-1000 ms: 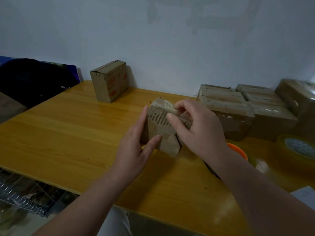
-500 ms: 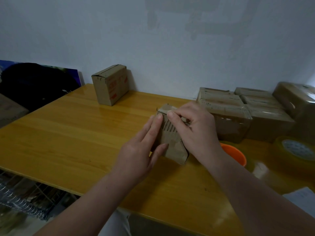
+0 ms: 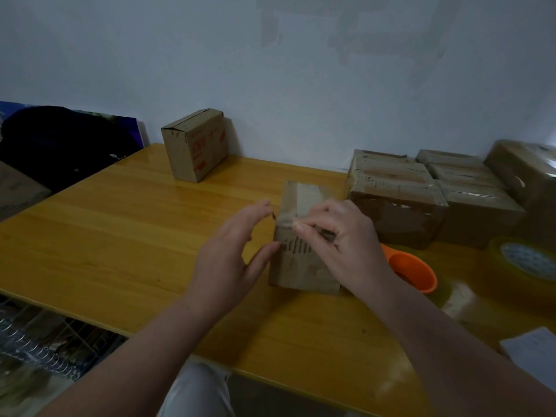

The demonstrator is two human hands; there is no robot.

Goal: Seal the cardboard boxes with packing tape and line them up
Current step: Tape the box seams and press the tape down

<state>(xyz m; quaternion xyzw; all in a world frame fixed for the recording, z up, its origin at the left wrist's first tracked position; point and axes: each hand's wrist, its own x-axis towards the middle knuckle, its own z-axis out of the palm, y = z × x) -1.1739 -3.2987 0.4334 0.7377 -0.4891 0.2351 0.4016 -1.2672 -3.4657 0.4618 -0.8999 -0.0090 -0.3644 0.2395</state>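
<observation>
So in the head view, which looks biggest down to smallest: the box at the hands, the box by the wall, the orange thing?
1. Box at the hands.
2. Box by the wall; farther off, so true sizes may match.
3. Orange thing, partly hidden by the right hand.

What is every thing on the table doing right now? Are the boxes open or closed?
Middle box, flaps closed, tape strip across its top.
Left hand, fingers relaxed, thumb touching the middle box's side.
Right hand, bent fingers pressing the tape strip at the top front edge.
Box by the wall, closed, standing alone.
Boxes on the right, taped shut, side by side.
Orange tape roll, lying beside the right wrist.
</observation>
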